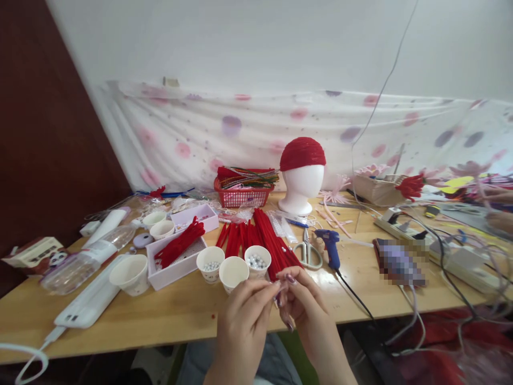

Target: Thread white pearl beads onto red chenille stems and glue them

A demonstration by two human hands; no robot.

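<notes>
My left hand (245,321) and my right hand (310,310) meet over the table's front edge. The fingers of each are pinched closed at the tips. Between them is something too small and pale to make out. Just beyond stand three paper cups: one (210,263) with small pearl beads, another (234,274) with no contents visible, and a third (257,260) with white and silver beads. Red fuzzy pipe cleaners (270,238) fan out behind the cups and reach close to my right fingertips.
Scissors (307,250) and a blue glue gun (331,250) lie right of the pipe cleaners. Behind are a white foam head (301,187) with a red wrapped cap and a red basket (243,198). Left is a white box (176,270); right, power strips (425,243) and another person's hand (499,220).
</notes>
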